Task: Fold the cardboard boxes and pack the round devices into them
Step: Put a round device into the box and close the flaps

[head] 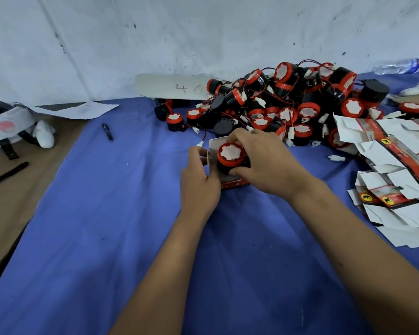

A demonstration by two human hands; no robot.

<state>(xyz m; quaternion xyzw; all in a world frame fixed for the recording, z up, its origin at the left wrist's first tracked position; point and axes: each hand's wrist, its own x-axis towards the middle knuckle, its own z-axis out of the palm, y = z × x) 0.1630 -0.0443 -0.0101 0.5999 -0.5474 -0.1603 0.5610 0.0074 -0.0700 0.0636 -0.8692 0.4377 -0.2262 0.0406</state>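
Sitting upright in a small open cardboard box (230, 176), the round device (231, 157) has a black drum body, a red ring round its top and a white toothed disc in the middle. The box is white inside with a red and black printed wall, and stands on the blue cloth (121, 213) near the middle of the worktop, just in front of the pile of devices (288, 105) at the far edge. The right hand (264, 163) curls over the device, fingers behind it and thumb against its front. The left hand (198, 182) pinches the box's white left flap, beside the device. Flat box blanks (397, 170) lie along the right edge.
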